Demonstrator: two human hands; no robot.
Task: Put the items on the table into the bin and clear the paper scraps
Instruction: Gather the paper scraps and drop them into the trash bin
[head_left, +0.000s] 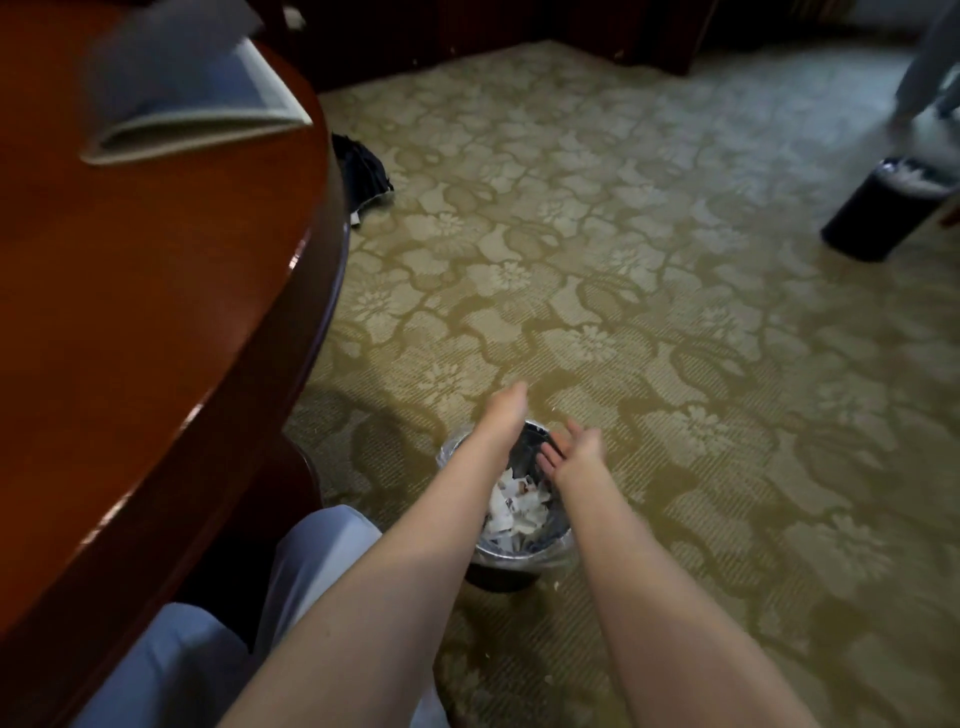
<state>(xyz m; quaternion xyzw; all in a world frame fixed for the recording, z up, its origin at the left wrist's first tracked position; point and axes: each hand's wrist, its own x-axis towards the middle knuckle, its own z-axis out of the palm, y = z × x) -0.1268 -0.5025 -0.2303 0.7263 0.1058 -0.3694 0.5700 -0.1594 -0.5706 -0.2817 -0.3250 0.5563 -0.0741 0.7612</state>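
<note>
1. The table (130, 312) filled the nine o'clock side of the view. Its polished top was bare except for item 2.
2. A folded booklet (197, 88) lay on the table at eleven o'clock, not yet binned. It was blurred and no print could be read.
3. A second dark bin (883, 213) stood on the carpet at two o'clock, well apart from the person.
4. The lined bin (558, 551) stood on the carpet at six o'clock, just beside the person's knee, judged to be within easy reach for dropping. No label was seen.
5. The left grip (506, 410) hung over the bin's far rim. It was foreshortened, so I cannot tell its state.
6. The right grip (569, 452) was released above the bin's mouth, fingers spread, holding nothing.
7. Paper scraps (511, 512) lay heaped inside the bin. No writing on them was legible.
</note>
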